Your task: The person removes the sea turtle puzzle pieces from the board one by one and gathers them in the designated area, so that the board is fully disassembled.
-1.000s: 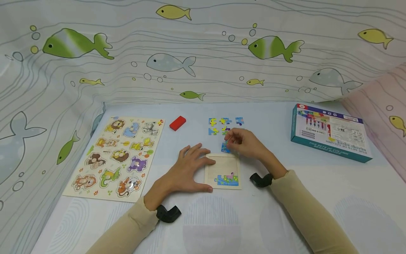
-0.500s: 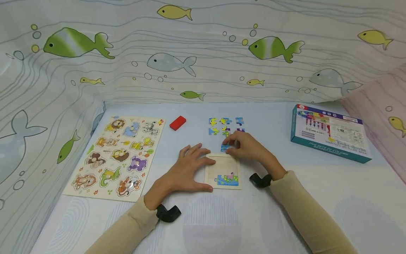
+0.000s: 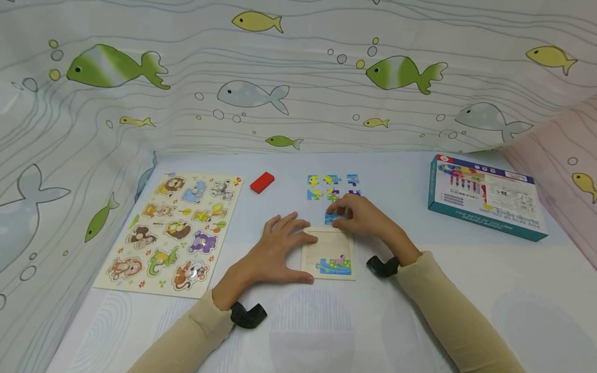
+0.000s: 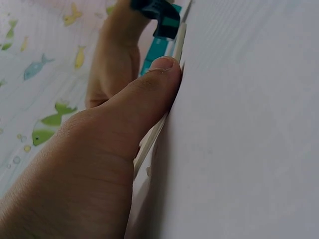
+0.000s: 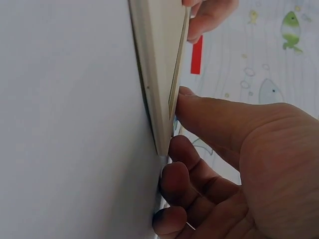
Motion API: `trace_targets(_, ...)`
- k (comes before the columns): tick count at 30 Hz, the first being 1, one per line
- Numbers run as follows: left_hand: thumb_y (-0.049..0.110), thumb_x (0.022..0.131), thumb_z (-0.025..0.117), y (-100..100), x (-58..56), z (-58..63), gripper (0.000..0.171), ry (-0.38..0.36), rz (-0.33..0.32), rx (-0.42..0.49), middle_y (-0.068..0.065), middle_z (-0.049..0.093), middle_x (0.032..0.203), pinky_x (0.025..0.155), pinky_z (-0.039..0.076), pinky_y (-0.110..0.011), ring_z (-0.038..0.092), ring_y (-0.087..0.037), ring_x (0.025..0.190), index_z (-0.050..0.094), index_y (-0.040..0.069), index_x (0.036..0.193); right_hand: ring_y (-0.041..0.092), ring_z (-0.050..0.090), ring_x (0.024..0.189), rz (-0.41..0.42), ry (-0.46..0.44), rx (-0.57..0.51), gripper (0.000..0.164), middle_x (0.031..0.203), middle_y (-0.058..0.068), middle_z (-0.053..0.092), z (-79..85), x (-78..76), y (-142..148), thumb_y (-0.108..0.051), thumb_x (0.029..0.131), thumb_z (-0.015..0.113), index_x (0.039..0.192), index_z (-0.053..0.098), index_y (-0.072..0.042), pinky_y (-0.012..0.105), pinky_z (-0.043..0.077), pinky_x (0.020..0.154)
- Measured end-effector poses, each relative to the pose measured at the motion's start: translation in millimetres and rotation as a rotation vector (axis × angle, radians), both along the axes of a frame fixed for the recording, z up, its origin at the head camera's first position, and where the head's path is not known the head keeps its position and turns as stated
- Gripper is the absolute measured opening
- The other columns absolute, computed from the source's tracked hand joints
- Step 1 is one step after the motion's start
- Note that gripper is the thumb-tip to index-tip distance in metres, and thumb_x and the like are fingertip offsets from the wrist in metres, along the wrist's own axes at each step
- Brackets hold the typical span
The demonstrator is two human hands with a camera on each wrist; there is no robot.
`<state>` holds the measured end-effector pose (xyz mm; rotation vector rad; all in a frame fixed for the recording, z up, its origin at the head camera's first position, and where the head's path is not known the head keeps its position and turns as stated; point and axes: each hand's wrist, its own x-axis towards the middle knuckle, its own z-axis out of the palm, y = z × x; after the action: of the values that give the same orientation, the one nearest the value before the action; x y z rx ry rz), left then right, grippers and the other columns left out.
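A small square wooden puzzle tray [image 3: 326,243] lies flat on the table, with a few joined pieces [image 3: 336,265], blue, green and pink, in its lower right. My left hand [image 3: 277,254] rests at the tray's left side, fingers spread, index fingertip on the rim and thumb [image 4: 149,84] along the near left corner. Just beyond the tray's far edge, my right hand [image 3: 359,215] pinches a blue puzzle piece [image 3: 330,219] between thumb and fingers. In the right wrist view, the thumb [image 5: 209,117] is close beside the tray's edge; the piece is mostly hidden there.
Several loose puzzle pieces [image 3: 328,181] lie in two rows behind my right hand. A red block [image 3: 262,183] is at back left. On the left lies an animal puzzle board [image 3: 140,217]; at back right, a teal-sided box [image 3: 485,197]. A fish-print curtain [image 3: 317,119] stands behind.
My right hand has come slightly down toward the tray's far edge, its fingers closing lower around the blue puzzle piece. The left hand and the tray have stayed in place.
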<state>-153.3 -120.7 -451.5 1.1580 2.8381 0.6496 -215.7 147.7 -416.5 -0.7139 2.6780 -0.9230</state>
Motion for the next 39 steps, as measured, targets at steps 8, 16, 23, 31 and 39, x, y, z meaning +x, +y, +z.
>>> trace_targets(8,0.073,0.074,0.074,0,0.4,0.3,0.076,-0.003,0.005,0.002,-0.001,0.045,0.154,0.123,0.012,-0.061,0.022,-0.033,0.156,0.059,0.034,0.138,0.019,0.056,0.087,0.035,-0.004,-0.002,0.030,0.106,0.005,0.068,2.0,-4.7,-7,-0.014,0.092,0.075,0.121,0.073,-0.010,0.030,0.048,0.077)
trace_targets(16,0.073,0.075,0.074,0,0.3,-0.3,0.075,0.016,0.000,-0.002,0.001,0.045,0.153,0.123,0.013,-0.059,0.023,-0.032,0.156,0.059,0.035,0.137,0.018,0.057,0.088,0.069,0.025,0.009,0.029,0.106,0.006,0.067,3.5,-10.1,-17,-0.012,0.091,0.073,0.120,0.072,-0.010,0.030,0.049,0.078)
trace_targets(23,0.073,0.074,0.074,0,0.7,-0.9,0.075,0.005,0.004,-0.003,0.001,0.045,0.153,0.123,0.012,-0.059,0.022,-0.031,0.156,0.059,0.035,0.137,0.020,0.057,0.092,0.107,0.032,0.040,0.028,0.105,0.007,0.067,4.6,-17.2,-26,-0.013,0.091,0.073,0.119,0.072,-0.010,0.031,0.049,0.080)
trace_targets(31,0.074,0.075,0.073,1,0.9,-0.7,0.075,0.010,0.003,-0.009,0.000,0.045,0.153,0.122,0.013,-0.060,0.023,-0.033,0.156,0.059,0.035,0.137,0.021,0.057,0.092,0.115,0.006,0.060,0.025,0.105,0.008,0.067,5.6,-21.9,-30,-0.013,0.093,0.072,0.118,0.072,-0.011,0.032,0.050,0.080)
trace_targets(39,0.072,0.075,0.074,0,1.1,-1.0,0.075,0.002,0.003,-0.002,0.000,0.044,0.154,0.123,0.011,-0.059,0.021,-0.032,0.156,0.058,0.034,0.137,0.022,0.057,0.092,0.125,-0.016,0.095,0.024,0.106,0.010,0.067,12.7,-25.4,-36,-0.012,0.093,0.072,0.117,0.072,-0.011,0.033,0.050,0.082)
